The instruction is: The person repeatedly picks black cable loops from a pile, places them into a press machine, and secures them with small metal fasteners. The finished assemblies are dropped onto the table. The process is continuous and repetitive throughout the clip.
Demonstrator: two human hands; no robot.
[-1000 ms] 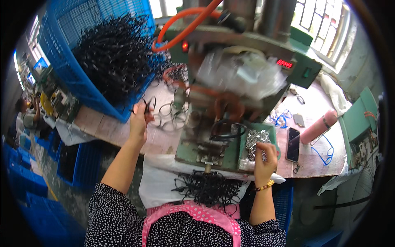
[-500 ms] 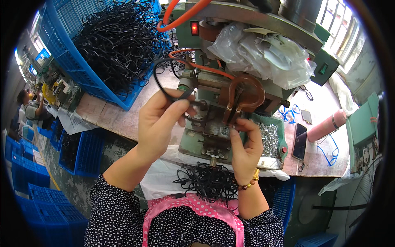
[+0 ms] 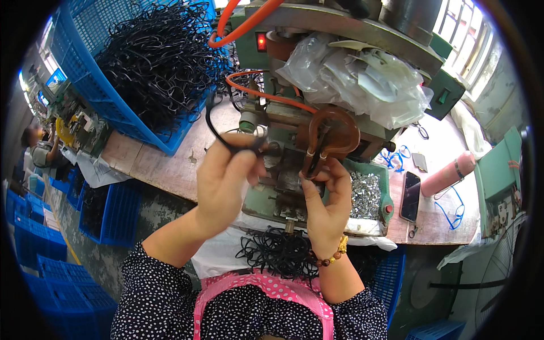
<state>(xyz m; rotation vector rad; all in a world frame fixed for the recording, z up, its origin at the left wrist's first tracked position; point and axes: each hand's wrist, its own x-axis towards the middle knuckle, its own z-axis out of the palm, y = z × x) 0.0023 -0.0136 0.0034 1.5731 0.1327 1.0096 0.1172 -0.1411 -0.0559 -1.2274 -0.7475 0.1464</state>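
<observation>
My left hand (image 3: 221, 184) is pinched on a thin black cord loop (image 3: 211, 122), whose bend arches up and away above the fingers. Motion smears its fingertips, which are left of the bench machine's metal block. My right hand (image 3: 327, 212) has thumb and fingers closed together just beneath the machine's brown U-shaped part (image 3: 347, 136). Whatever lies between those fingertips is too small to make out. Against my pink dotted apron (image 3: 266, 279), a tangle of black cords (image 3: 272, 249) rests on white cloth below the machine.
A blue crate (image 3: 107, 107) heaped with black cords stands at the back left. Right of the machine are a green tray (image 3: 386, 195) of small metal pieces, a phone (image 3: 410, 195) and a pink bottle (image 3: 450, 174). Orange hoses (image 3: 272, 98) cross above. Another person sits far left.
My right hand has shifted left, under the brown part. The left hand has turned and dipped slightly, the black loop moving with it. The whole view has shifted a little.
</observation>
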